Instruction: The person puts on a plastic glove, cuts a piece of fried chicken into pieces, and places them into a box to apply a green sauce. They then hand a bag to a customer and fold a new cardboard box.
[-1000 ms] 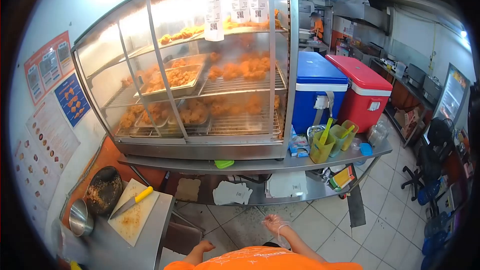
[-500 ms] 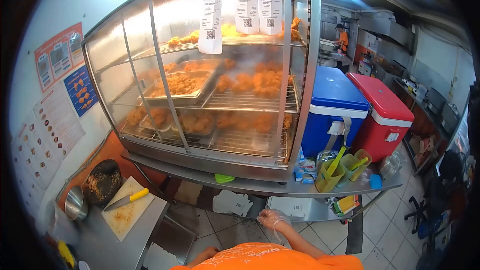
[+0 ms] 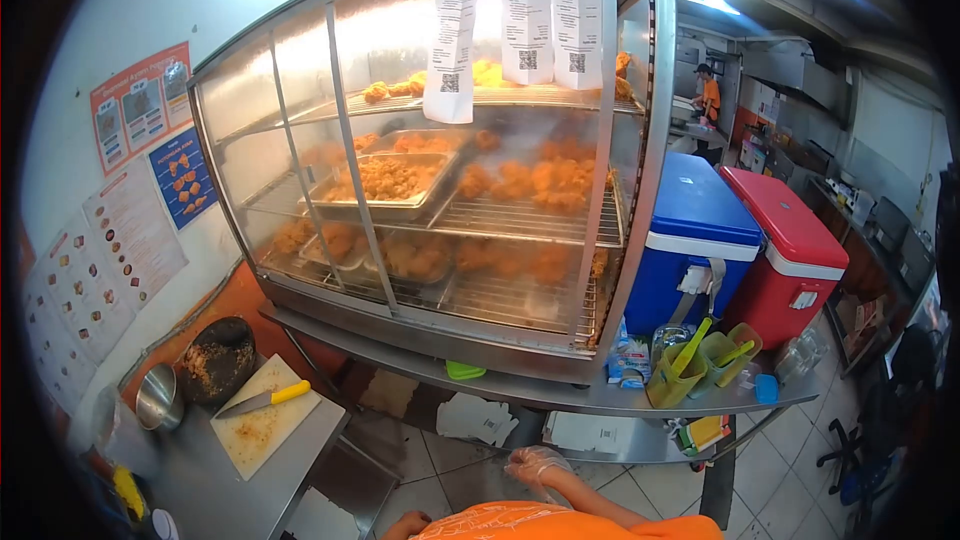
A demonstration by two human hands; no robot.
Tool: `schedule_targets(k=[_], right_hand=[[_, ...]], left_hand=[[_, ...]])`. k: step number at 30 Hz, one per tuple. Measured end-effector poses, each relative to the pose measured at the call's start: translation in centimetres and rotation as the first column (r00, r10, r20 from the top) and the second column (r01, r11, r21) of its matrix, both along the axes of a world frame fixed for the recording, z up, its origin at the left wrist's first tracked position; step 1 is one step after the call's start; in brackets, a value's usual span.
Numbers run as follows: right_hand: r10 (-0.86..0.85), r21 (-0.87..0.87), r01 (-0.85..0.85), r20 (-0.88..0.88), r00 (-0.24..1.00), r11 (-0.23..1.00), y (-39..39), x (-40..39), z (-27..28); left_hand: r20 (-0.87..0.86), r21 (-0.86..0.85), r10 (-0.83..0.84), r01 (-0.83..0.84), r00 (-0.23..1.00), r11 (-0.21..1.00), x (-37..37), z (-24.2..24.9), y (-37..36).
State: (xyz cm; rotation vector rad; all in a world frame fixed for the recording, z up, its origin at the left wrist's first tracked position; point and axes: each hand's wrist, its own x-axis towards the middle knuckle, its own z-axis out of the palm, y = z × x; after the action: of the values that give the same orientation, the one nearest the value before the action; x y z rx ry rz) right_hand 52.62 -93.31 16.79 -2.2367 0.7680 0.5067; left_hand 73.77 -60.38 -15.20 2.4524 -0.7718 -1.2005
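Note:
My right hand (image 3: pixel 537 466), in a clear plastic glove, hovers at the bottom centre, in front of the steel table's lower shelf. Its fingers are curled in, and nothing shows in them. Near it in this view lies a white sheet-like item (image 3: pixel 590 433) on that shelf. My left hand (image 3: pixel 408 525) is low at the bottom edge beside my orange shirt, its fingers mostly hidden. Above both hands stands a glass-fronted warming cabinet (image 3: pixel 430 325) with fried chicken (image 3: pixel 550 180) on its racks and a steel tray of small fried pieces (image 3: pixel 392 178).
Paper receipts (image 3: pixel 455 40) hang over the glass. Blue (image 3: pixel 700 210) and red (image 3: pixel 785 230) coolers stand to the right, near containers with green-handled tongs (image 3: pixel 690 348). On the left table, a yellow-handled knife (image 3: pixel 270 397) lies on a cutting board (image 3: pixel 255 445). A person (image 3: pixel 708 98) stands far back.
The view has shifted, so the scene sits lower and further right. My right hand is slightly lower in view, its fingers still curled. My left hand has moved lower and slightly left.

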Motion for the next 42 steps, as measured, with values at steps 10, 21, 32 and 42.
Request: schedule_targets(k=[10, 21, 32, 42], right_hand=[[0.048, -0.008, -0.048, -0.033, 0.998, 0.999, 1.1, 1.2, 0.9], [0.091, -0.02, -0.091, -0.027, 0.996, 0.996, 1.6, 1.6, 0.0], [-0.086, 0.09, 0.071, 0.178, 0.98, 0.993, 0.9, 1.3, -0.2], [0.096, -0.06, -0.1, -0.07, 0.993, 0.993, -2.2, 1.2, -22.3]], left_hand=[[0.039, 0.184, 0.119, -0.124, 0.992, 0.975, -2.5, 6.4, 0.5], [0.084, 0.319, 0.223, -0.238, 0.971, 0.917, -4.8, 10.3, -1.6], [0.453, -0.284, 0.428, -0.328, 0.782, 0.901, -6.8, 10.3, -0.5], [0.058, 0.246, -0.031, 0.015, 0.998, 0.969, -8.8, 6.6, 2.1]])
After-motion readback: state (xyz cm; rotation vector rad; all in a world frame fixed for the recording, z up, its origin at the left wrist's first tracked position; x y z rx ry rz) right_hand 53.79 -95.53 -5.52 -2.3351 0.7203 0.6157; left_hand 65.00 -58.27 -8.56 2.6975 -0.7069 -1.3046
